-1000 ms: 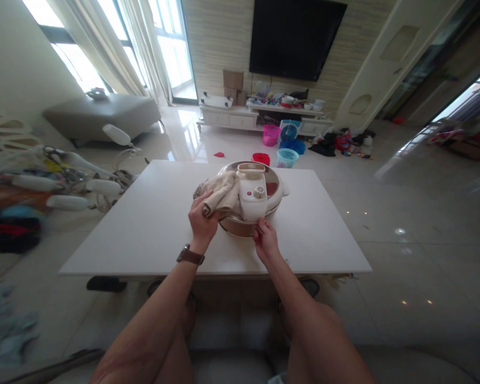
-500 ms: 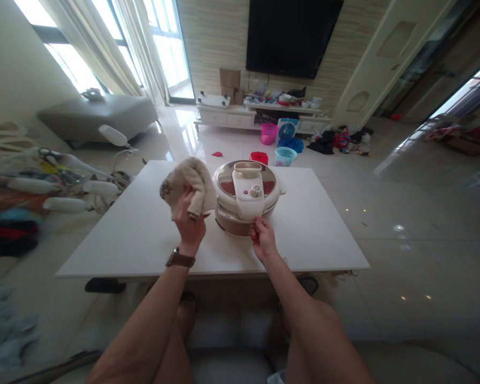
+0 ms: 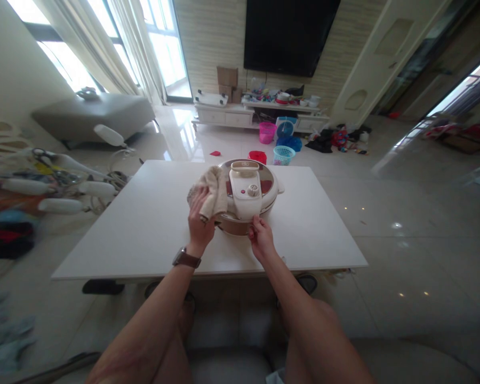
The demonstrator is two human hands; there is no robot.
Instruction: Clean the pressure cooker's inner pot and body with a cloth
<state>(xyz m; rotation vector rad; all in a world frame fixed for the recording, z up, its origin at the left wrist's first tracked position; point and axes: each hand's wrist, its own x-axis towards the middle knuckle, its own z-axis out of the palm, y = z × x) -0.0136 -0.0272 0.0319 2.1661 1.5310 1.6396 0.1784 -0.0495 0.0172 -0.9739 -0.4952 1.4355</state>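
Observation:
A round white and brown electric cooker (image 3: 246, 194) with a glass-windowed lid, a handle and a knob stands on the white table (image 3: 144, 229). My left hand (image 3: 200, 216), with a watch on the wrist, is closed on a beige cloth (image 3: 214, 194). That cloth lies against the left side of the cooker's lid and hides part of it. At the cooker's front, my right hand (image 3: 261, 234) grips the lower edge of the front panel with bent fingers.
Beyond the table, a pink basket (image 3: 267, 133), a light blue basket (image 3: 284, 154) and a red container (image 3: 257, 157) sit on the floor. A white cabinet (image 3: 224, 116) stands under the television (image 3: 290, 34). At the left is a white lamp-like fixture (image 3: 64, 205) with several arms.
My left hand has moved the cloth rightward and down, from beside the cooker onto its left side. My right hand stays at the cooker's front. The view has shifted slightly.

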